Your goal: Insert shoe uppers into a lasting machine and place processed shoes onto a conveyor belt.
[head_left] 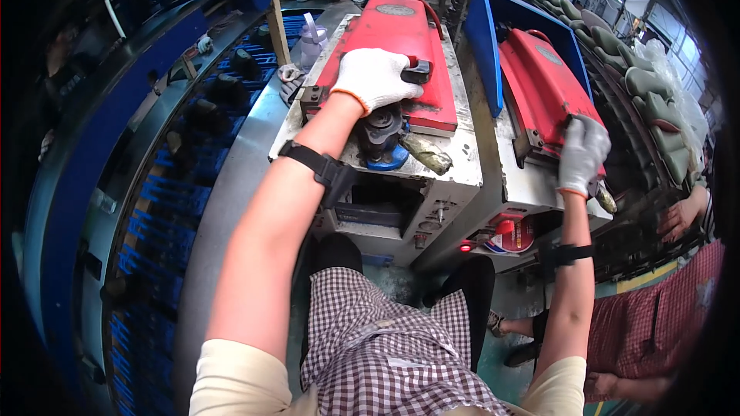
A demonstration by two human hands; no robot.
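My left hand [376,81], in a white knit glove with an orange cuff, is closed at the front of a red machine cover [397,23]. A small black piece with a red top [417,71] shows at its fingers; what they grip is partly hidden. Below the hand sits a dark rounded part [381,125] on a blue base [387,159]. Beside it lies a worn, pale greenish piece [428,154]. My right hand [583,154], in a greyish glove, is at the front edge of a second red cover [536,81]. Motion smears its fingers.
Left of the machines runs a rack with blue pegs [173,192]. A lilac bottle [312,38] and grey gloves [290,81] rest near the left machine. A blue panel [482,50] stands between the covers. Right are stacked green pads [655,104] and another person's hand [682,216].
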